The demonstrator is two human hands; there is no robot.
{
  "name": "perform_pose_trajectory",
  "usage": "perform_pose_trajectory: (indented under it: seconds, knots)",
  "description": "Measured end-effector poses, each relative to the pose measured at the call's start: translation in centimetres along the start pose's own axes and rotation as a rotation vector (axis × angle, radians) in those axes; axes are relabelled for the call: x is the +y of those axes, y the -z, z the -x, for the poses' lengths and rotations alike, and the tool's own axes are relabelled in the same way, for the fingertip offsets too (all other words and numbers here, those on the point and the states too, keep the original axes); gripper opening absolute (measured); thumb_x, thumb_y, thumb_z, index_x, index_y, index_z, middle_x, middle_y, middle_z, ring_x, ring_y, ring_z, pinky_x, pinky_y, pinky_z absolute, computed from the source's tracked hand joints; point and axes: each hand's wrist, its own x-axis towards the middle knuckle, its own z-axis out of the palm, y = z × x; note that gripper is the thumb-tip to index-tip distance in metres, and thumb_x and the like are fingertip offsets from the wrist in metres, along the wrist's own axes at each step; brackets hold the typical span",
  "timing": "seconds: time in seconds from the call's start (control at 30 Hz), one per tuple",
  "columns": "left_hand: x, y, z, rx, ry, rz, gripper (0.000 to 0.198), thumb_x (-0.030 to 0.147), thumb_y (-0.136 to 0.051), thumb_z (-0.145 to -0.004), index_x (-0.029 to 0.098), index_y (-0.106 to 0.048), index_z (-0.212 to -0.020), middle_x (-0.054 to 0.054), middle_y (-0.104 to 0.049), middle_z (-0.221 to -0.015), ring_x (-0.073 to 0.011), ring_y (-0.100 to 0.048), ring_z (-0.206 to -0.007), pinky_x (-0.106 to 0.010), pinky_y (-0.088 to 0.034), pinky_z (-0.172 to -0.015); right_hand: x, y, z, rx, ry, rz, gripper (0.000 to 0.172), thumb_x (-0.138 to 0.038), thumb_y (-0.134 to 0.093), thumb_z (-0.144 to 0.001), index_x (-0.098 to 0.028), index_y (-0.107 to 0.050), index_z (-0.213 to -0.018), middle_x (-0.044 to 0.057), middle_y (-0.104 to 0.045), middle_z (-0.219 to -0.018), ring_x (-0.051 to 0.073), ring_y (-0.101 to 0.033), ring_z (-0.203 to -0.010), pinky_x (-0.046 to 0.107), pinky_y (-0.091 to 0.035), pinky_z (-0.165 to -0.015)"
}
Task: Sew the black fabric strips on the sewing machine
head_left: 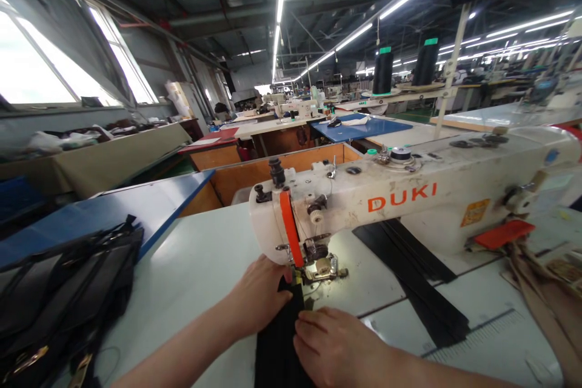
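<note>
A long black fabric strip (275, 351) runs from the front edge of the view up to the needle area of a white sewing machine (354, 194). My left hand (259, 297) holds the strip's far end beside the presser foot, thumb on top; the other fingertips are partly hidden by the machine head. Closer to me, my right hand (336, 345) has its fingers bent and pressed together on the strip's right edge. The metal presser foot and guide (324, 270) sit just beyond my fingers, lit by a small lamp.
Black bags with zips (68, 291) are heaped at the left. More black strips (418, 279) lie under the machine arm. A red-orange tray (501, 233) and brown cloth (541, 297) are at the right. Black thread cones (382, 73) stand behind. A printed ruler (477, 330) marks the table.
</note>
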Motion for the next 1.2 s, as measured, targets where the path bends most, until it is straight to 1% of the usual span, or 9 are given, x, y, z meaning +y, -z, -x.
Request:
perform_pose_trajectory:
  seconds: [0.1,0.17,0.2,0.27,0.37,0.6,0.8,0.93,1.2]
  knots:
    - [-0.6,-0.5,0.3,0.069,0.003,0.047,0.032,0.008,-0.066,-0.061,0.023,-0.068,-0.088,-0.006,-0.068,-0.108,-0.032,-0.059,-0.11,-0.043,-0.043,-0.097,0.0,0.2,0.0,0.007,-0.003,-0.004,0.012,-0.021,-0.065,-0.085,-0.01,-0.067,-0.087,0.012,-0.072,-0.096,0.023,-0.064,-0.087,0.03,-0.053,-0.064]
    - [-1.3,-1.1,0.9,0.141,0.069,0.086,0.038,0.012,-0.064,-0.065,0.022,-0.066,-0.102,-0.009,-0.065,-0.117,-0.0317,-0.056,-0.116,-0.045,-0.04,-0.1,0.0,0.4,-0.1,0.011,-0.002,-0.006,0.011,-0.02,-0.064,-0.085,-0.01,-0.068,-0.087,0.013,-0.072,-0.096,0.023,-0.064,-0.087,0.031,-0.053,-0.065]
    - [-1.7,-1.5,1.3,0.172,0.118,0.111,0.038,0.016,-0.063,-0.068,0.02,-0.064,-0.106,-0.011,-0.064,-0.117,-0.0316,-0.058,-0.113,-0.046,-0.042,-0.098,0.0,0.5,-0.1,0.01,-0.001,-0.008,0.011,-0.019,-0.063,-0.085,-0.009,-0.068,-0.088,0.013,-0.072,-0.096,0.023,-0.064,-0.088,0.031,-0.053,-0.066]
    - [-2.2,-2.1,2.0,0.199,0.223,0.172,0.04,0.028,-0.062,-0.072,0.015,-0.06,-0.11,-0.013,-0.066,-0.109,-0.031,-0.064,-0.098,-0.045,-0.05,-0.086,-0.1,0.6,0.0,0.005,0.003,-0.014,0.011,-0.018,-0.064,-0.085,-0.009,-0.067,-0.089,0.013,-0.071,-0.096,0.024,-0.064,-0.09,0.032,-0.054,-0.068]
    - [-2.2,-2.7,2.6,0.172,0.315,0.274,0.044,0.031,-0.066,-0.068,0.015,-0.06,-0.108,-0.007,-0.07,-0.091,-0.0275,-0.068,-0.08,-0.039,-0.053,-0.072,-0.2,0.7,0.3,0.014,0.001,-0.007,0.01,-0.015,-0.061,-0.086,-0.008,-0.067,-0.092,0.014,-0.07,-0.101,0.025,-0.063,-0.094,0.034,-0.053,-0.075]
    - [-0.8,-2.2,1.7,0.092,0.348,0.434,0.029,0.016,-0.069,-0.063,0.018,-0.063,-0.091,0.0,-0.073,-0.077,-0.0253,-0.071,-0.08,-0.031,-0.051,-0.07,-0.1,1.7,0.5,-0.05,-0.028,-0.009,0.011,-0.012,-0.061,-0.089,-0.008,-0.066,-0.098,0.013,-0.069,-0.108,0.024,-0.062,-0.1,0.034,-0.052,-0.086]
    - [-1.0,-2.6,0.1,0.071,0.358,0.438,0.029,0.011,-0.073,-0.074,0.013,-0.061,-0.1,-0.003,-0.071,-0.09,-0.0223,-0.069,-0.088,-0.034,-0.052,-0.079,1.2,2.6,-0.2,-0.117,-0.034,0.023,0.01,-0.013,-0.06,-0.091,-0.009,-0.067,-0.097,0.013,-0.069,-0.107,0.024,-0.063,-0.1,0.034,-0.052,-0.09]
    - [-0.8,-2.3,-0.8,0.037,0.351,0.41,0.014,0.013,-0.07,-0.085,0.013,-0.064,-0.097,-0.002,-0.069,-0.093,-0.0195,-0.067,-0.086,-0.038,-0.053,-0.081,2.1,2.2,-0.4,-0.123,-0.045,0.039,0.01,-0.01,-0.058,-0.092,-0.009,-0.066,-0.096,0.013,-0.068,-0.108,0.023,-0.063,-0.101,0.034,-0.052,-0.089]
    - [-0.6,-1.6,-1.2,0.023,0.326,0.397,0.007,0.011,-0.07,-0.084,0.012,-0.065,-0.089,-0.002,-0.068,-0.093,-0.019,-0.066,-0.086,-0.038,-0.053,-0.081,2.5,2.1,-0.5,-0.12,-0.075,0.018,0.01,-0.011,-0.059,-0.091,-0.01,-0.064,-0.099,0.013,-0.067,-0.11,0.023,-0.062,-0.105,0.033,-0.051,-0.092]
